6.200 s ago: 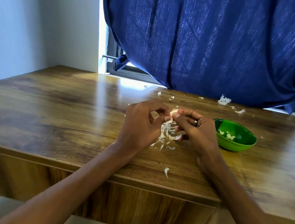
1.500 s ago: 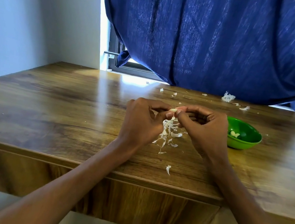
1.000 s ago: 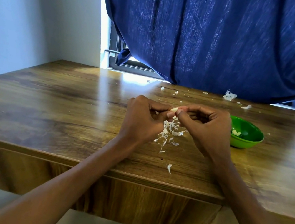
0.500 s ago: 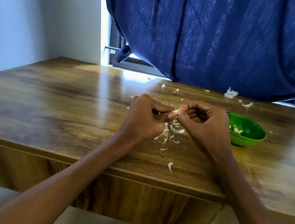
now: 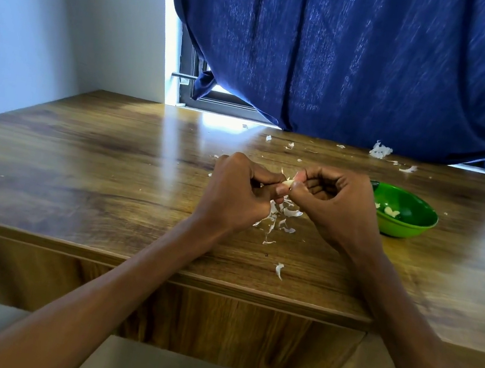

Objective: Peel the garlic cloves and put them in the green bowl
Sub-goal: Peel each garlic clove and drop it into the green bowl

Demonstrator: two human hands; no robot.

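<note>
- A garlic clove (image 5: 289, 182) is pinched between the curled fingertips of the left hand (image 5: 237, 197) and right hand (image 5: 335, 206), held above the wooden table (image 5: 91, 177).
- Papery skins (image 5: 278, 219) lie scattered just beneath both hands.
- The green bowl (image 5: 404, 215) — holding peeled cloves — sits just right of the right hand.
- Beyond the hands hangs a blue curtain (image 5: 352, 57); a pale wall (image 5: 55, 8) stands to their left.

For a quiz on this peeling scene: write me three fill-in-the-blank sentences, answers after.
1. Both hands, the left hand and the right hand, pinch one garlic ____.
2. The bowl on the table is coloured ____.
3. White peels lie on the table below the ____.

Answers: clove; green; hands
</note>
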